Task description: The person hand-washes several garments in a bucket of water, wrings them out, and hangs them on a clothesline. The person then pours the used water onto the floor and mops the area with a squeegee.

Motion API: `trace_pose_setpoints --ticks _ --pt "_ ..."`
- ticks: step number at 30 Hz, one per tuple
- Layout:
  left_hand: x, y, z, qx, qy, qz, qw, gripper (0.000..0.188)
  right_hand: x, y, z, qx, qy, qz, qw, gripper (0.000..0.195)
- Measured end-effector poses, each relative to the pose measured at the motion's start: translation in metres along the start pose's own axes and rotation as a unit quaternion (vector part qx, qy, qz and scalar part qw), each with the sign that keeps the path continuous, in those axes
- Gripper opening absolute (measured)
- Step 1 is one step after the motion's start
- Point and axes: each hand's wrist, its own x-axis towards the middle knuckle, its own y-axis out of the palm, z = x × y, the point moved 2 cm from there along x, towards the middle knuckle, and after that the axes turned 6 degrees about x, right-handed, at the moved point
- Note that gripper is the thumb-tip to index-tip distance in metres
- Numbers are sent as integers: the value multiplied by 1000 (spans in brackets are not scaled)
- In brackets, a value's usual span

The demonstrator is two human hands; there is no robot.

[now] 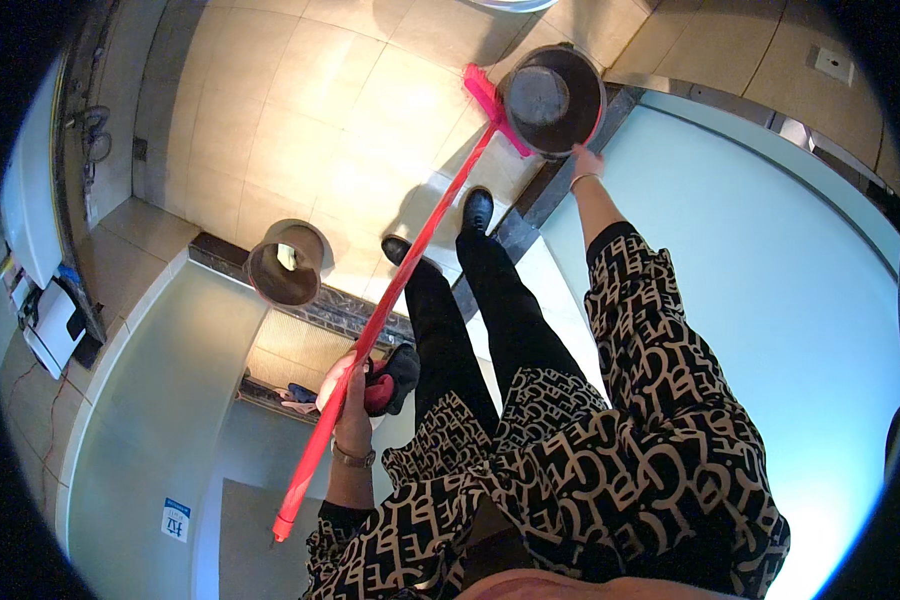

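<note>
My left hand is closed around the red handle of a broom, which slants away from me. The broom's pink head lies at the far end, beside a large dark round bucket. A paler disc shows at the bottom of that bucket. My right hand grips the near rim of the bucket, over the dark stone floor strip. Dark and red cloth shows just beyond my left hand; whether the hand holds it too, I cannot tell.
A smaller brown bin with something pale inside stands on the left. My black shoes are on the tiled floor. Frosted glass panels rise at right and left. A wall socket is at upper right, a white basin far left.
</note>
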Motion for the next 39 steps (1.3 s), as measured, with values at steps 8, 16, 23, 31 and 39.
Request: trace_pose_setpoints --ticks 8,16,23,31,39 --pt "4 9 14 39 82 74 993 32 -305 42 -14 234 442 379 778 36" --pt "-35 -36 -38 -78 277 7 958 51 -342 47 27 248 368 208 872 10" --pt "-55 -70 -91 -9 422 -100 901 51 -399 132 20 149 284 374 870 15" --pt "-94 -102 -127 83 526 -234 814 41 -539 225 57 280 471 439 712 14" --pt "-19 -51 -89 -73 190 -52 978 28 -376 141 154 243 224 392 859 6"
